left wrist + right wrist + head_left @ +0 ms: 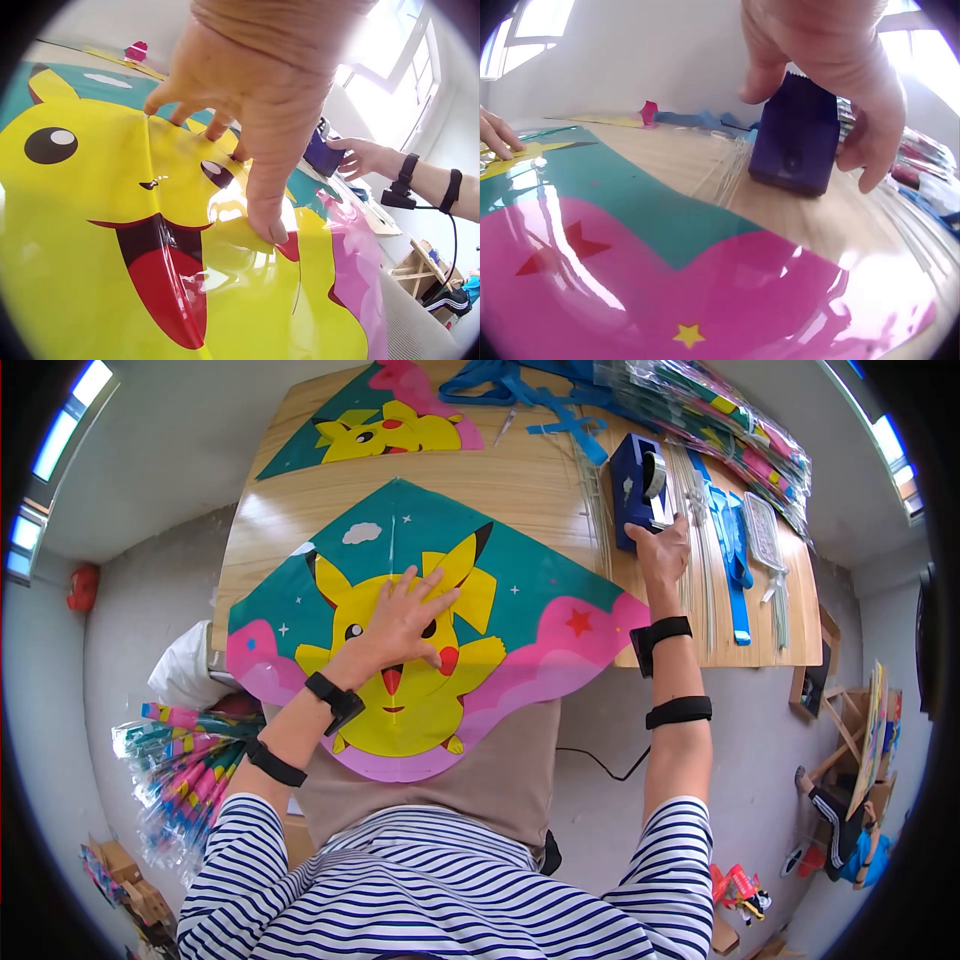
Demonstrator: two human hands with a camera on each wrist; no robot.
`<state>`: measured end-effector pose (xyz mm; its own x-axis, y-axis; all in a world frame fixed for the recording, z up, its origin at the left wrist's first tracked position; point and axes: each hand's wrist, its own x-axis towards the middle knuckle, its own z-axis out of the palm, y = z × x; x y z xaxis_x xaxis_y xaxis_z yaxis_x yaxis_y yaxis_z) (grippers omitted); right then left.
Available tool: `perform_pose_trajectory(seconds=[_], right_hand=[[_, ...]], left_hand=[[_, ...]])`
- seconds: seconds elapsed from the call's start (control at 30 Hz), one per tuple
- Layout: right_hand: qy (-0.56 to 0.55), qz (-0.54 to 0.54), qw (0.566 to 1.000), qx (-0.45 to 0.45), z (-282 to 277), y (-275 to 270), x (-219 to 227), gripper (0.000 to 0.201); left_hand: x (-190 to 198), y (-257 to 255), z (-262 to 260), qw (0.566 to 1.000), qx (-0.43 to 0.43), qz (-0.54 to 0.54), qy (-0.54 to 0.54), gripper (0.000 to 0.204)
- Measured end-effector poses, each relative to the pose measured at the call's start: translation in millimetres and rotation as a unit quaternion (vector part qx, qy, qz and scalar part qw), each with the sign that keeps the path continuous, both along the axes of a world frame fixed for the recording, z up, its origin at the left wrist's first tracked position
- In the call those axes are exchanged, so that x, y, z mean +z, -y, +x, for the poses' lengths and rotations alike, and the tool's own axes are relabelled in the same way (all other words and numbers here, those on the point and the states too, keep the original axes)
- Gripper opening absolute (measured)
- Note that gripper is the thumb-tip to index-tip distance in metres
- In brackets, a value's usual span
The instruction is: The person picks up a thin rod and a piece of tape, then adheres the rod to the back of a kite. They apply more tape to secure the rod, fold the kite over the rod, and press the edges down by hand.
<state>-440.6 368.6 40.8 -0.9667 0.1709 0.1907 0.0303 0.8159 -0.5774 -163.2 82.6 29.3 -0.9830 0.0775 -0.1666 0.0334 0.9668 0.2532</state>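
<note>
A diamond-shaped kite sheet (540, 595), printed with a yellow cartoon character on green and pink, lies over the table's front edge, its lower tip above the person's lap. My left hand (405, 618) rests on the character's face with fingers spread, and the thumb (268, 217) presses beside the red cheek. A seam or fold runs down the middle of the sheet. To the right, a dark blue tape dispenser (627, 475) carries a roll of clear tape. My right hand (662, 555) grips its near end, with thumb and fingers on opposite sides (793, 150).
A second kite sheet (400, 435) lies at the table's back left. Blue ribbons (570, 420), thin rods (703, 575) and a clear plastic box (765, 530) surround the dispenser. Packed kites (720, 420) pile up behind; more hang in a bundle (190, 770) at left. Another person (850, 840) sits far right.
</note>
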Motion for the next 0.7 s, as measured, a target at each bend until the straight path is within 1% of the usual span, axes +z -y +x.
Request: perform_pose_trajectory(seconds=[0.1,0.13,0.23,0.3,0.37,0.5,0.6,0.7], right_hand=[[0.003,-0.033,0.999,0.004,1,-15,5,0.09],[-0.008,-0.029,0.999,0.01,1,-18,6,0.084],[0.027,-0.092,0.989,0.115,-10,-35,4,0.073],[0.089,-0.196,0.973,0.088,-20,-45,8,0.059],[0.148,-0.3,0.941,0.061,-27,-48,16,0.046],[0.205,-0.312,0.925,0.065,-37,-46,31,0.04],[0.201,-0.352,0.911,0.073,-50,-50,22,0.035],[0.19,-0.432,0.88,0.057,-49,-49,21,0.03]], left_hand=[[-2,1,0,1.0,0.0,0.003,-0.008,0.11],[-2,0,1,1.0,-0.001,0.005,-0.008,0.11],[2,-1,0,1.0,0.005,-0.001,0.009,0.11],[1,0,1,1.0,0.003,0.004,0.006,0.11],[1,0,0,1.0,0.004,0.006,0.005,0.11],[2,-1,0,1.0,0.009,0.007,0.01,0.11],[4,-2,0,1.0,0.013,0.007,0.015,0.11],[2,-1,-1,1.0,0.014,0.007,0.012,0.109]])
